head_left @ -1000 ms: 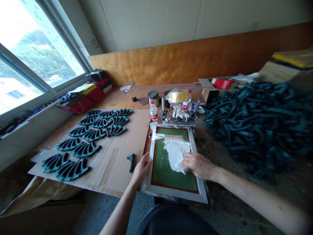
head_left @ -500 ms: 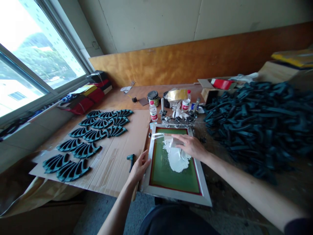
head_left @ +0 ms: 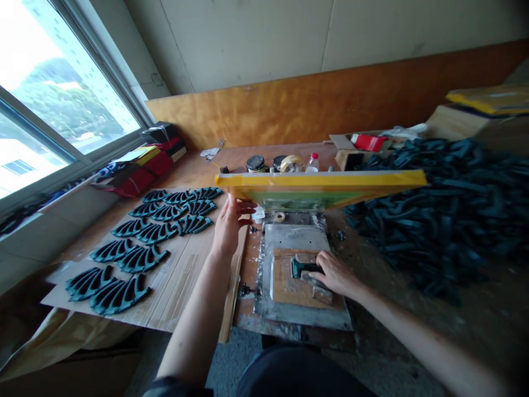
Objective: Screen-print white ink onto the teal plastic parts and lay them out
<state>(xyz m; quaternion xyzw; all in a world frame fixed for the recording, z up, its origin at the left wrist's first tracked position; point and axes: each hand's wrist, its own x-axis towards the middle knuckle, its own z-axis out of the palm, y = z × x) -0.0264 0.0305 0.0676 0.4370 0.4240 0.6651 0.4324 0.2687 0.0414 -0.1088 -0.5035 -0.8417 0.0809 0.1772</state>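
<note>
It's just the one camera here, worn on the person's head, so you get a first-person look down over the bench (head_left: 194, 171). It faces forward and tilts down, with the left hand (head_left: 228, 226) and right hand (head_left: 336, 274) pretty close in the lower half and the person's lap (head_left: 297, 375) right at the bottom edge. Very wide shot, with plenty of bend toward the edges. The window (head_left: 61, 94) fills the far left, the wall (head_left: 330, 38) runs across the top, the cardboard sheet (head_left: 165, 264) sits left of center, and the pile of black parts (head_left: 438, 215) takes up the right. The raised screen frame (head_left: 320, 184) crosses the middle, just beyond the hands.
</note>
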